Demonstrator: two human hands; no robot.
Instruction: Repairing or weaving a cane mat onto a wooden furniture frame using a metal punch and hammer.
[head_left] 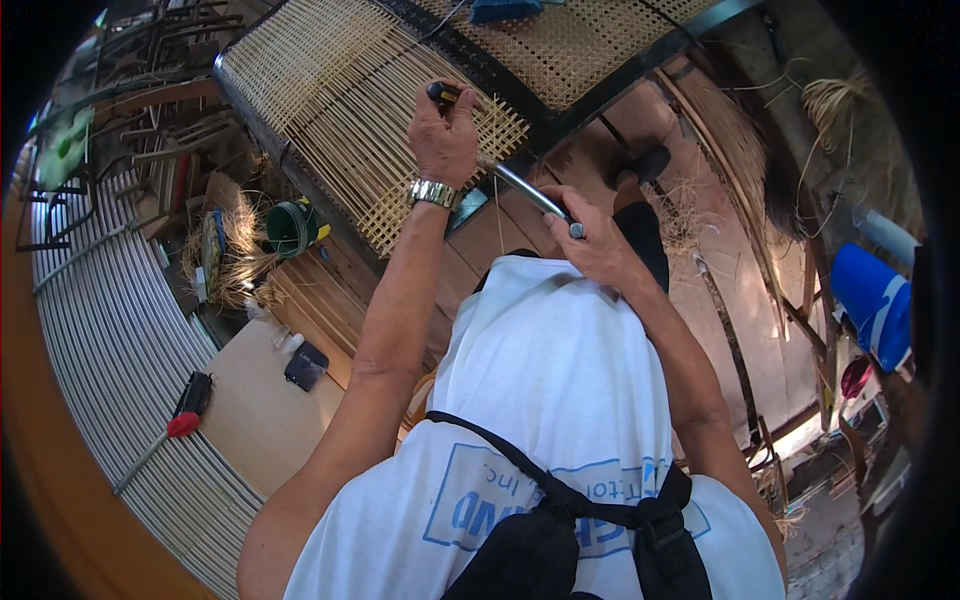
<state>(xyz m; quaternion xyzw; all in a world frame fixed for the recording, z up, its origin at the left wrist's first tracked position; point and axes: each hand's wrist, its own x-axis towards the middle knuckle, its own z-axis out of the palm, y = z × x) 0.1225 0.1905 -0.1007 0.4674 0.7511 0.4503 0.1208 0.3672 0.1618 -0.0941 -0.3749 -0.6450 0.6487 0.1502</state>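
Observation:
My left hand, with a metal watch on its wrist, is closed around a black-handled tool over a dark-framed cane panel. The tool's working end is hidden, so its kind does not show. In my right hand is a shiny metal rod, gripped near its dark-capped end. It slants up toward my left hand; its far end is partly hidden there. The panel has tight weave at the far left, long parallel strands across the middle, and loose strand ends along the near right edge.
A finished woven section adjoins on the right, with a blue object on it. A green bucket, plywood board and corrugated sheeting lie left. A blue bucket and straw-like fibres are right.

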